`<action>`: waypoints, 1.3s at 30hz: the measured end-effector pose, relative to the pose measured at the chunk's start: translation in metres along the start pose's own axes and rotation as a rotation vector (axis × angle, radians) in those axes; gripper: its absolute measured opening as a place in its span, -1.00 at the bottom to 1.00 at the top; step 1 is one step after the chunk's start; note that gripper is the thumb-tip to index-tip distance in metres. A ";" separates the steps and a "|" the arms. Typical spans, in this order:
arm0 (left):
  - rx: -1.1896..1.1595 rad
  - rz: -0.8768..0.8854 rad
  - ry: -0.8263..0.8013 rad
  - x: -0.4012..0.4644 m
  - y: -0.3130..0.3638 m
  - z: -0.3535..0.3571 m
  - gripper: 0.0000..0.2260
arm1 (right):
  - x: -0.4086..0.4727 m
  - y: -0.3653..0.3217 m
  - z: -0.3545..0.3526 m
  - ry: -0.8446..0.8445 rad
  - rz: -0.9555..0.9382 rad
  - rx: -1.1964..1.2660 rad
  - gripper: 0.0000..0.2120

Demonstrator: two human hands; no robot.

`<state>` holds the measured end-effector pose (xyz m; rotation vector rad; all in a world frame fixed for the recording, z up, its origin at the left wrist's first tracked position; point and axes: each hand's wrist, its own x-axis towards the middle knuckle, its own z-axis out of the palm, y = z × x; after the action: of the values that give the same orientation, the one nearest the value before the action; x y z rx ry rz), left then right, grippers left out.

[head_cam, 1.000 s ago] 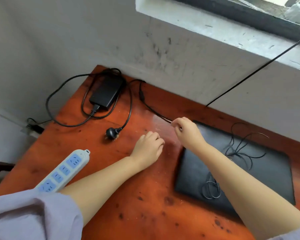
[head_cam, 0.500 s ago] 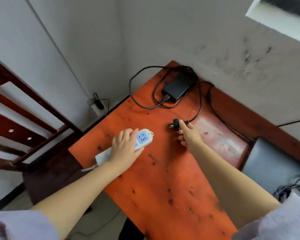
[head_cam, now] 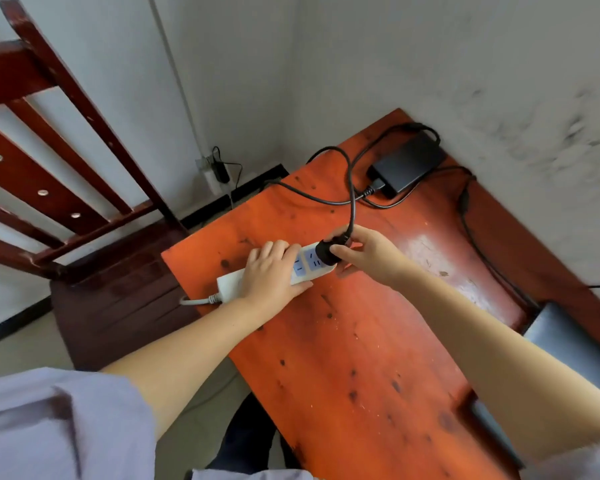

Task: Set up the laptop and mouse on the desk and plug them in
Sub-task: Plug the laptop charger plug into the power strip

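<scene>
1. Nearest the camera, two bare forearms in pale lilac sleeves reach out over the worn orange-red wooden desk [head_cam: 361, 341], whose near stretch is bare but for dark knots.
2. At the right edge, the dark grey closed laptop [head_cam: 568, 344] lies flat on the desk, only its corner in view; no mouse shows from this angle.
3. Mid-desk, the left hand [head_cam: 271, 275] lies palm-down over the white plastic power strip with blue-faced sockets [head_cam: 305, 263], pressing it against the desktop near the left edge; the strip's white cord [head_cam: 196, 301] drops off that edge.
4. Just beyond, the right hand [head_cam: 368, 254] pinches the round black mains plug [head_cam: 328, 252] between thumb and fingers at the strip's end socket. Whether the pins are fully seated is hard to tell, since the plug body hides them.
5. Further back, the black cable [head_cam: 352, 188] loops from the plug to the flat black rectangular power brick [head_cam: 407, 164] by the wall, and a thinner lead [head_cam: 465, 209] runs toward the laptop.
6. Risks: a tilted push could miss the slots or bend a pin; if the left hand eases off, the strip could skid toward the edge; the raised loop could drag the brick if tugged.
</scene>
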<state>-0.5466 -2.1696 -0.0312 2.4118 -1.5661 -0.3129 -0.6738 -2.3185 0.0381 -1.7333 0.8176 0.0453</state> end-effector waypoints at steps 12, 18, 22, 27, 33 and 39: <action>0.016 -0.005 -0.001 -0.002 0.002 -0.002 -0.40 | 0.003 -0.009 0.000 -0.055 -0.112 -0.223 -0.85; 0.029 -0.001 0.018 -0.002 0.002 -0.003 -0.40 | -0.002 -0.003 0.005 0.017 -0.152 -0.248 -0.85; 0.033 -0.002 0.012 -0.002 0.003 -0.004 -0.41 | -0.003 -0.007 0.003 0.000 -0.161 -0.285 -0.85; 0.011 -0.006 0.013 -0.002 0.004 -0.006 -0.45 | 0.005 -0.022 0.003 -0.069 -0.193 -0.464 -0.88; 0.017 0.005 0.014 -0.002 0.004 -0.006 -0.44 | 0.000 -0.016 0.007 -0.021 -0.156 -0.455 -0.85; 0.016 0.008 0.015 -0.002 0.004 -0.006 -0.46 | 0.002 -0.017 0.012 0.002 -0.176 -0.506 -0.87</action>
<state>-0.5493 -2.1690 -0.0238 2.4129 -1.5775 -0.2812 -0.6582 -2.3075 0.0477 -2.2767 0.6869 0.1420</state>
